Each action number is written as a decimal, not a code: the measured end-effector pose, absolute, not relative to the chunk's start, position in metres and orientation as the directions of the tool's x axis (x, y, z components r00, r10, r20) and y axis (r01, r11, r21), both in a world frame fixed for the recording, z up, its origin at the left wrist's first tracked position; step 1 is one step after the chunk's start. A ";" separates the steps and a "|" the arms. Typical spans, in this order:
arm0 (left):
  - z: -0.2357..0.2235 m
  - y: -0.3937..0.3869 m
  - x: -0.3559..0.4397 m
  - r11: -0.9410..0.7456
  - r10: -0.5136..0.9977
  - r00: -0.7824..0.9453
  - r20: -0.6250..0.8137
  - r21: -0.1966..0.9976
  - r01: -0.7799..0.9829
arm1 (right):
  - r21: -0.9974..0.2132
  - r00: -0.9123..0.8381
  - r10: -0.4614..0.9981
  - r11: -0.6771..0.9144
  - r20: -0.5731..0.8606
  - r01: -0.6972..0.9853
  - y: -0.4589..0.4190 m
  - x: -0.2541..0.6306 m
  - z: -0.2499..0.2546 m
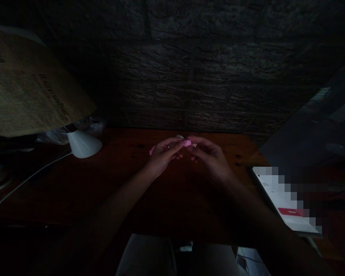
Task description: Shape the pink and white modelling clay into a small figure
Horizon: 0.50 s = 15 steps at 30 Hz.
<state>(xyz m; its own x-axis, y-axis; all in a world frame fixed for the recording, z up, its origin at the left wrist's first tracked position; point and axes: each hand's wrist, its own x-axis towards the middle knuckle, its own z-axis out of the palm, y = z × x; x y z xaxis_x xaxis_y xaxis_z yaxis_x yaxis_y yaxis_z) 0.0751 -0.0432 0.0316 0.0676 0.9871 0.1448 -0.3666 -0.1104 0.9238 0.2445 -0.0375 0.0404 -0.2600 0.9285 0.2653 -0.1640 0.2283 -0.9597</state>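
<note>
Over the wooden table, a small crumpled pink piece [187,143], paper or thin cloth, is pinched between my two hands. My left hand [164,152] has its thumb and index finger closed on it. A bit of the same pink shows past the back of that hand's fingers. From the other side, my right hand [209,152] holds the piece's right end between thumb and fingertips. Something pale sticks up just behind the fingertips, too dim to name. The middle of the pink piece is partly hidden by my fingers.
Left stands a lamp with a white cone base [84,143], a newspaper-print shade [31,84] and a white cord [31,178]. Behind the wooden table [126,161] rises a dark brick-patterned wall [172,69]. A partly blurred-out white flat item [276,191] lies at the right edge.
</note>
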 end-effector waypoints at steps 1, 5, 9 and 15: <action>0.032 -0.043 0.075 -0.108 0.988 0.060 0.139 0.925 -0.363 | -0.958 -0.240 0.932 0.243 0.273 -0.150 -0.038 0.244 0.041; 0.033 -0.044 0.074 -0.093 0.993 0.039 0.114 0.929 -0.359 | -0.914 -0.085 0.911 0.402 0.405 -0.048 -0.039 0.244 0.041; 0.034 -0.045 0.074 -0.071 0.993 0.066 0.102 0.928 -0.365 | -0.867 -0.048 0.867 0.497 0.496 0.027 -0.038 0.245 0.039; 0.036 -0.045 0.075 -0.062 0.991 0.084 0.102 0.921 -0.385 | -0.829 -0.099 0.826 0.559 0.555 0.024 -0.040 0.244 0.041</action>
<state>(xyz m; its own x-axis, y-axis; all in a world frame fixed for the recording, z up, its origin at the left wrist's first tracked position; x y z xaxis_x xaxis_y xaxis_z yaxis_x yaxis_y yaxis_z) 0.0746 -0.0453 0.0357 0.0837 0.9913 0.1018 -0.3845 -0.0622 0.9210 0.2444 -0.0396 0.0414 -0.0987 0.8260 0.5549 0.0242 0.5594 -0.8285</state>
